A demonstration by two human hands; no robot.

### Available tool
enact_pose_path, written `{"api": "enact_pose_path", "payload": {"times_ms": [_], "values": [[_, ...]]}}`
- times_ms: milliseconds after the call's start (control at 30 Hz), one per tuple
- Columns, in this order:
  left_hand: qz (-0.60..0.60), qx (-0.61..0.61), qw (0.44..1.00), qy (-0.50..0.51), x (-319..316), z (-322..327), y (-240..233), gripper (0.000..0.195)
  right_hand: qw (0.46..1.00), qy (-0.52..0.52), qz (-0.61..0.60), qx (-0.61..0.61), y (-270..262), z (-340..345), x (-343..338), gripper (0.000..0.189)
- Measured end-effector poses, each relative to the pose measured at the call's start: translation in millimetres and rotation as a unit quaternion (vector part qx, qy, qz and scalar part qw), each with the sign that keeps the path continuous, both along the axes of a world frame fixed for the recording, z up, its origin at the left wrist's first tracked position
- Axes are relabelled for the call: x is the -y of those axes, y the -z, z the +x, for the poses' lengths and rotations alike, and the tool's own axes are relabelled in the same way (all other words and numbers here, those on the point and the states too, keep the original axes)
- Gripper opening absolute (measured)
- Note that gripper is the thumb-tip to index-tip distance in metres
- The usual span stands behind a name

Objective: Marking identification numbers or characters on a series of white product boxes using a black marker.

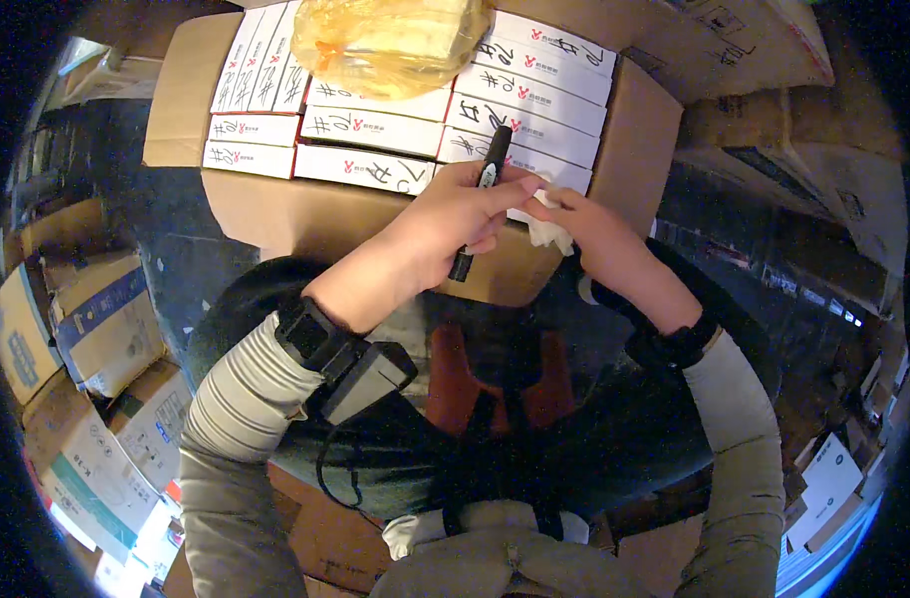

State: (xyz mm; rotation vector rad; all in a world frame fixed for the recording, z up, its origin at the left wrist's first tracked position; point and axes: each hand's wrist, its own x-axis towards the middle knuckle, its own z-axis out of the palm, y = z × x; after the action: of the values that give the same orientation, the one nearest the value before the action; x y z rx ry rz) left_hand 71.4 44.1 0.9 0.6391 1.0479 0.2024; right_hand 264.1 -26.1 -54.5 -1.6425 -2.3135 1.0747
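Observation:
Over the near side of an open cardboard carton (313, 224), my two hands meet at the fingertips. A black marker pen (497, 153) lies across my left hand (473, 205), held in its fingers. A crumpled piece of white tissue or thin cloth (550, 232) hangs by the fingertips of my right hand (593, 220), which pinch at it; whether the left fingertips hold it too is hard to tell. Beneath and beyond them, narrow white boxes (380, 131) with handwritten marks fill the carton in rows. A yellow plastic bag (387, 56) with something inside rests on the boxes.
Printed cardboard cartons (111, 321) are stacked at the left, and more large cartons (791, 164) stand at the right. The open carton's right flap (638, 127) sticks outward. A red stool or seat part (455, 381) shows between my legs. A cable (324, 456) hangs from the left wrist device.

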Motion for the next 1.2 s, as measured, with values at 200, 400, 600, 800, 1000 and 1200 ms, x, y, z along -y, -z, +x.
{"api": "enact_pose_path", "payload": {"times_ms": [200,400,600,800,1000,1200], "values": [[-0.001,0.004,1.000,-0.018,1.2,-4.8,-4.8,0.018,0.997,0.032,-0.069,0.004,-12.4,-9.4,-9.9,0.045],[-0.010,0.021,0.999,-0.023,1.1,-14.6,-4.3,0.017,0.994,0.028,-0.032,0.101,-3.1,-17.5,-9.6,0.039],[-0.006,0.014,0.999,-0.037,2.1,-17.2,-7.4,0.019,0.993,0.055,-0.061,0.084,-5.5,-22.6,-12.5,0.040],[-0.008,0.031,0.999,-0.024,0.0,-15.9,-4.4,0.021,0.998,0.030,0.010,0.058,3.4,-14.7,-8.3,0.041],[-0.005,0.021,0.999,-0.028,-0.6,-10.7,-4.1,0.023,0.998,0.022,-0.036,0.041,1.7,-14.6,-7.3,0.046],[-0.019,0.040,0.999,-0.028,-3.7,-12.2,-2.7,0.024,0.989,0.104,-0.095,-0.044,4.1,-8.8,-10.0,0.041]]}}
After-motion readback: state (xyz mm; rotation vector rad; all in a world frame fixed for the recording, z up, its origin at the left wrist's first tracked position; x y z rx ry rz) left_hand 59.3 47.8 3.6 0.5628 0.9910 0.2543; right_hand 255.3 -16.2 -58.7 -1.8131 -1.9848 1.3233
